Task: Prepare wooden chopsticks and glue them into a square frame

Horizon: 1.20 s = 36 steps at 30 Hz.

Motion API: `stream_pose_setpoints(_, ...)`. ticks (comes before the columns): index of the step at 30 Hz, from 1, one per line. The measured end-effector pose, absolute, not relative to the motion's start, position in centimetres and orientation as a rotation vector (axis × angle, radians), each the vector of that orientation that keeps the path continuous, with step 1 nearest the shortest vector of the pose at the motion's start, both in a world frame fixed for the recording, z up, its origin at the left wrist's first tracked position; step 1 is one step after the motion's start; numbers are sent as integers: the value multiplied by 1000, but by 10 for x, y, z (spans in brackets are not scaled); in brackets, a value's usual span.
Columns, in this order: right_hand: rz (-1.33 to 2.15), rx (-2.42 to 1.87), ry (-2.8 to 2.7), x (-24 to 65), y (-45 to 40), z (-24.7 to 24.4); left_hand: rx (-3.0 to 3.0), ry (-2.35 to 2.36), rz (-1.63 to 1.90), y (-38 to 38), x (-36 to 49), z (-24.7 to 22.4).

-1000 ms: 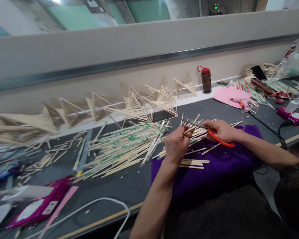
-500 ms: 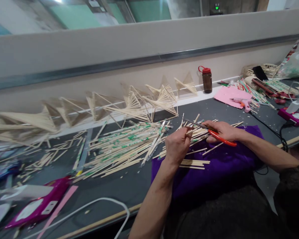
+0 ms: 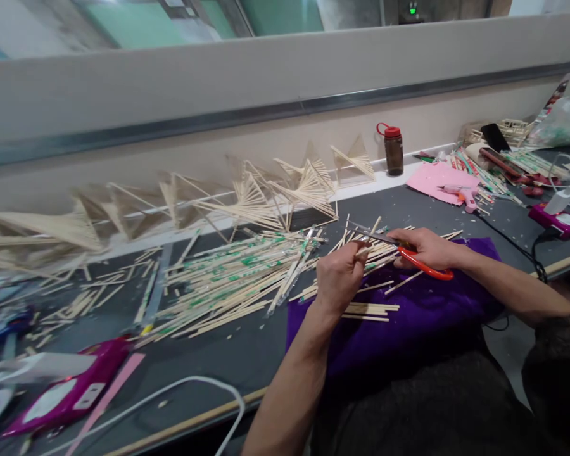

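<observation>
**Both our hands are closed, one on a stick and one on scissors**

Nearest us, one purple cloth [image 3: 408, 329] hangs over the edge of the dark grey table [image 3: 204, 361]. To its left lie one white cable [image 3: 194, 379] and one glossy magenta box [image 3: 78, 392].

Above the cloth, our left hand [image 3: 337, 275] is clamped on one pale thin wooden stick [image 3: 363, 251], whose end pokes from between thumb and fingers. Our right hand [image 3: 430, 248] is closed around one pair of scissors with red-orange handles [image 3: 425, 265]; the blades reach left to the stick, between our two hands. How wide the blades stand, we cannot tell.

A small row of cut sticks [image 3: 370, 310] lies just below our hands, about four by our count. Left of our hands spreads a heap of pale sticks, some in clear green-printed wrappers [image 3: 237, 272], too many to count, with one metal ruler [image 3: 158, 288] beside it.

Farther right we see one pink glue gun [image 3: 465, 196] on one pink sheet [image 3: 427, 180]. Along the wall stand several fan-shaped stick structures [image 3: 308, 193], overlapping too much to count, and one brown bottle with a red lid [image 3: 394, 155].
</observation>
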State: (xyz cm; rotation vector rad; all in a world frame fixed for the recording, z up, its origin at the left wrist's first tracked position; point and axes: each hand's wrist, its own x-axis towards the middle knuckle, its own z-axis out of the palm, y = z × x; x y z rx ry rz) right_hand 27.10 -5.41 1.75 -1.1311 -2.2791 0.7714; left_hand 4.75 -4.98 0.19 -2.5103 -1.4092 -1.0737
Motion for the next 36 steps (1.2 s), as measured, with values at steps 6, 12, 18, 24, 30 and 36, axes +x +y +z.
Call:
stream_pose_setpoints(6, 650, -1179, -2276, 267, -56, 16, -2532, -1579, -1052, -47, 51, 0)
stream_pose_setpoints(12, 528, -1229, -2279, 265, -54, 13, -2464, -1703, -1131, -51, 54, 6)
stream_pose_setpoints(18, 638, -1193, -2324, 269, -52, 14, -2510, -1576, -1106, -48, 48, 3)
stream_pose_setpoints(24, 700, -1204, -2322, 270, -53, 15, -2495, -1417, -1057, -47, 46, 0)
stream_pose_setpoints(30, 723, -1177, -2274, 269, -55, 14, -2492, -1375, -1075, -49, 48, 0)
stream_pose_setpoints(36, 656, -1182, -2270, 267, -55, 12, -2510, -1473, -1019, -47, 50, -1)
